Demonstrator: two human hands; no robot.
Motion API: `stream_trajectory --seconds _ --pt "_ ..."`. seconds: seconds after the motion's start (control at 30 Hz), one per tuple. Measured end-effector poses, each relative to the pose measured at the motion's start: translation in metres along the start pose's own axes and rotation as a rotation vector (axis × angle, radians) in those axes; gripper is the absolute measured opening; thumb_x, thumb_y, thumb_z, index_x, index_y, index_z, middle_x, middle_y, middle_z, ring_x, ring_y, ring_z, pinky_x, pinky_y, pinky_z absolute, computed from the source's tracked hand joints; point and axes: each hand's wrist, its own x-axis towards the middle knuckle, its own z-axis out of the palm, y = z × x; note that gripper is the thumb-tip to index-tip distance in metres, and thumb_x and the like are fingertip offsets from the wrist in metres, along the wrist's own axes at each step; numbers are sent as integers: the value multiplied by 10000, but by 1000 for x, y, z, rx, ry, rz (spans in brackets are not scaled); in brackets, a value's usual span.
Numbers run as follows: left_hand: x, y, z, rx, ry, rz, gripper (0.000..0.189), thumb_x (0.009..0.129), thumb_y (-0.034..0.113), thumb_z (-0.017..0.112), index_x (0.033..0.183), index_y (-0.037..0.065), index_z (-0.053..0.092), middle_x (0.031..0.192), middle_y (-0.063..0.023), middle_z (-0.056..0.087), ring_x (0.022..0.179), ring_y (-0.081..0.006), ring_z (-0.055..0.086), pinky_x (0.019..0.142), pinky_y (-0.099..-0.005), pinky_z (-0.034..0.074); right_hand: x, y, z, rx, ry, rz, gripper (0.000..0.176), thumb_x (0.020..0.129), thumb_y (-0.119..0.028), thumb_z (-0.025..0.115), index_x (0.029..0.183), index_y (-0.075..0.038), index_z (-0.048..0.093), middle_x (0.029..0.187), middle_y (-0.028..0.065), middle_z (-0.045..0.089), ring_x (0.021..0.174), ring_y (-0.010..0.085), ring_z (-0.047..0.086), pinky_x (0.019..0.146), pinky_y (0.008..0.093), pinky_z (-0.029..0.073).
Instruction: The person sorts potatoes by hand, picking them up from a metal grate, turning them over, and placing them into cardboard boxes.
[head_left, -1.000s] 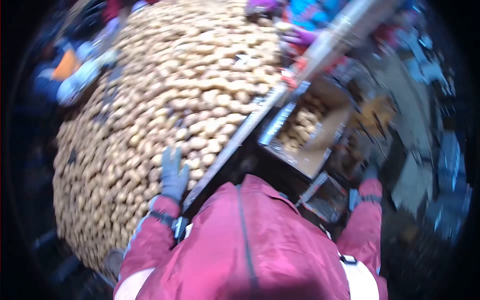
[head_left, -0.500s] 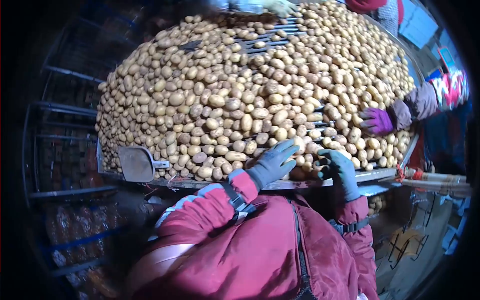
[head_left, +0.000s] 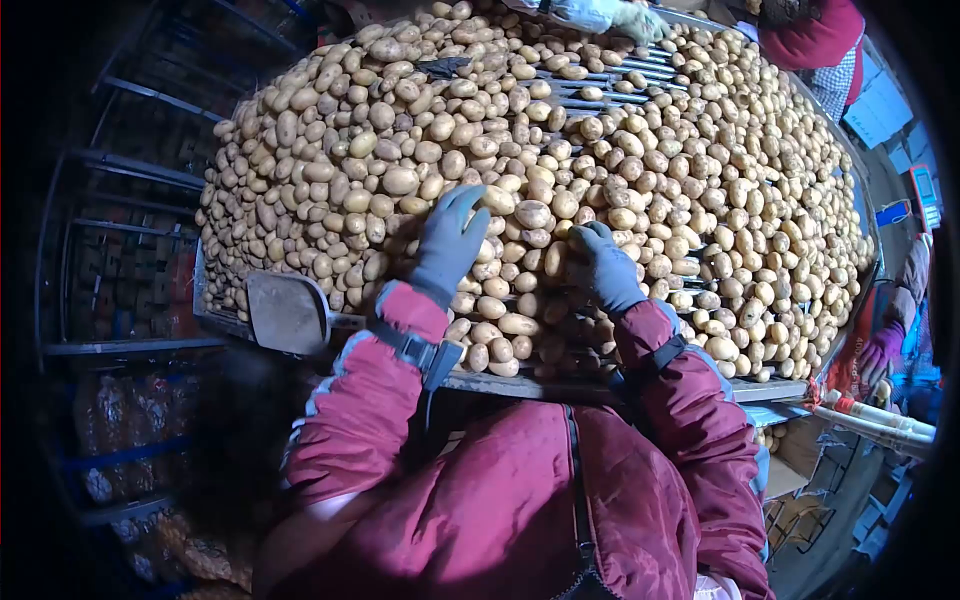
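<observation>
potatoes (head_left: 400, 181) heaped on the rimmed table (head_left: 490, 384), touched by the left hand (head_left: 450, 245), grip spread, and the right hand (head_left: 608, 270), fingers bent, any pinch impossible to tell; others lie in a cardboard box (head_left: 798, 452) by the near edge.

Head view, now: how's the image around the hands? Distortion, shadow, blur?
Head view: strong fisheye, corners black, table rim bowed; left hand and right hand fairly sharp; potatoes well lit beyond the hands, but in deep shadow between the forearms; rack at image left very dim, its contents hard to read.
</observation>
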Motion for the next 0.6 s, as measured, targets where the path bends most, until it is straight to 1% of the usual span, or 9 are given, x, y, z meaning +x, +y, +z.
stream_trajectory --seconds 0.03,0.1,0.17,0.33,0.37,0.43,0.47,0.5,0.6 --pt "11 4 1 210 3 153 403 929 187 685 1311 61 659 1336 -194 629 1235 -352 601 1076 -432 474 3 7 8 -12 27 -33 520 797 -162 749 1303 -160 630 1365 92 565 1162 352 642 920 434 544" --pt "22 4 6 201 -163 -35 449 895 192 688 1335 112 649 1340 -179 617 1212 -366 595 1067 -446 475 12 36 27 -6 43 -55 497 800 -169 748 1283 -158 636 1321 88 582 1135 349 651 900 441 547" --pt "32 -24 26 565 -209 360 468 864 191 684 1329 157 647 1279 -163 621 1162 -377 600 1018 -455 496 14 48 30 -5 67 -76 473 802 -176 747 1263 -156 641 1276 85 600 1108 346 661 880 447 550" --pt "41 -43 32 615 -511 27 454 809 390 714 1208 178 674 1199 -165 624 1146 -376 623 959 -485 518 2 51 33 39 49 172 407 841 -211 764 1225 -108 675 1143 68 688 1000 276 703 845 388 560" --pt "45 -59 31 636 -637 94 421 822 408 708 1161 158 701 1186 -173 649 1144 -377 636 960 -486 521 -2 54 35 89 72 228 385 862 -231 773 1210 -90 690 1103 73 722 961 242 717 834 365 563" --pt "39 -20 6 684 -819 117 404 838 434 705 1112 138 724 1174 -175 674 1134 -373 644 960 -484 523 -18 68 30 703 89 318 311 940 -195 743 1196 -24 697 971 32 730 813 105 673 695 267 562" --pt "35 14 -9 717 -903 150 408 849 450 701 1094 126 735 1173 -175 685 1126 -372 648 960 -480 524 -27 68 26 923 94 353 295 954 -197 724 1199 -34 697 962 28 726 781 99 664 647 255 543" --pt "36 16 -2 715 -905 155 408 849 450 701 1094 126 735 1173 -175 685 1126 -372 648 960 -480 524 -36 70 22 1144 101 385 281 968 -198 706 1203 -44 698 952 24 723 750 93 655 598 243 523" --pt "35 18 27 155 -378 2 502 847 415 742 1261 136 693 1177 -178 669 1146 -357 634 985 -450 511 -68 76 12 1301 62 439 349 1020 -323 620 1233 -53 679 881 11 691 676 89 629 541 230 485"
